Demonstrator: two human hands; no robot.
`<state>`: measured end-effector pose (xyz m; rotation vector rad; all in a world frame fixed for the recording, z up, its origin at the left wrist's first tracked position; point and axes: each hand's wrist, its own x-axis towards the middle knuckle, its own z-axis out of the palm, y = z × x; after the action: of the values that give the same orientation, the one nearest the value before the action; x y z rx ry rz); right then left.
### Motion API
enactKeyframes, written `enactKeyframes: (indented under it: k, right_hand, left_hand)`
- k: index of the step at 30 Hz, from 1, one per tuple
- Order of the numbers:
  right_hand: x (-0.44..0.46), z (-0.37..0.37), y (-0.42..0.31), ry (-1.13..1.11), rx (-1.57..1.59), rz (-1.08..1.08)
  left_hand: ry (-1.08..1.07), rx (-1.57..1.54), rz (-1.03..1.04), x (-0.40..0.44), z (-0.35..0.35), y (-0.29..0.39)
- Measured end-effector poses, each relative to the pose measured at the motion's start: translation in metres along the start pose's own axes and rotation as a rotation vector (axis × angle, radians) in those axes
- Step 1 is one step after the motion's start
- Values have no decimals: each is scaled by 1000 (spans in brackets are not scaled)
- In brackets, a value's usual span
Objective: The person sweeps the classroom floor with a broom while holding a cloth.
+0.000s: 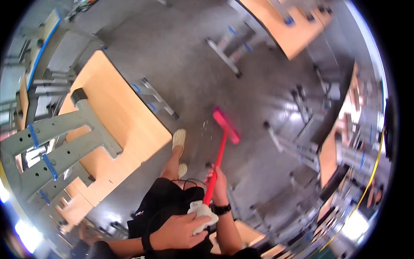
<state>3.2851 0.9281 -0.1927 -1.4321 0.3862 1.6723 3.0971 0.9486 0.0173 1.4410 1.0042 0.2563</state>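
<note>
A broom with a red handle (220,153) and a pink head (226,125) reaches out ahead of me, its blurred head at the grey floor. My right hand (219,185), with a dark band at the wrist, is closed around the handle partway down. Near the top end my left hand (183,231) is closed on the handle and a crumpled whitish wad (202,211); I cannot tell what the wad is. Small white scraps (205,126) lie on the floor just left of the broom head.
At left stands a wooden-topped desk (125,116) with grey metal furniture legs (56,142) upturned on it. Another desk (284,30) is at the upper right, and more desks (330,159) line the right side. My light clogs (179,139) are beside the left desk.
</note>
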Motion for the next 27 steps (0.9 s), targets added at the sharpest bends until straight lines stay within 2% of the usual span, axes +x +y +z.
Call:
enactKeyframes:
  k: [1, 3, 6, 9, 13, 14, 15, 16, 17, 19, 20, 21, 23, 24, 25, 27]
  right_hand:
    - [3, 15, -18, 34, -52, 34]
    - [5, 39, -46, -67, -56, 35]
    - [20, 68, -83, -91, -51, 143]
    - [43, 92, -121, -138, 4, 324]
    - [98, 123, -169, -172, -61, 474]
    - [122, 122, -178, -303, -89, 539]
    - [122, 147, -198, -118, -209, 553]
    - [131, 154, -221, -248, -217, 579]
    - [131, 150, -244, -331, -216, 599]
    - [94, 170, -294, -381, -426, 464]
    - [105, 179, -307, -345, -443, 520]
    - [131, 204, -317, -350, -474, 561]
    - [149, 234, -325, -253, -552, 658]
    - [159, 253, -319, -210, -606, 627]
    - [162, 263, -320, -148, -669, 603]
    - [178, 299, -317, -266, -663, 625]
  left_hand:
    - [36, -71, 19, 13, -8, 10]
    - [-2, -238, -25, 35, -29, 27]
    - [-41, -506, -56, 77, -56, 44]
    - [-50, -559, -79, 112, -71, 56]
    - [110, -595, -85, 170, -83, 76]
    - [198, -594, -80, 189, -77, 78]
    - [265, -600, -80, 206, -69, 76]
    - [256, -696, -152, 226, -70, 87]
    - [102, -692, -307, 240, -71, 97]
    - [262, -793, -64, 277, -67, 116]
    - [181, -690, -102, 285, -71, 120]
    - [242, -667, -21, 292, -77, 118]
    - [324, -884, 84, 307, -86, 114]
    - [105, -976, -53, 308, -102, 107]
    - [147, -994, -39, 311, -113, 108]
    - [229, -1085, -35, 313, -146, 104]
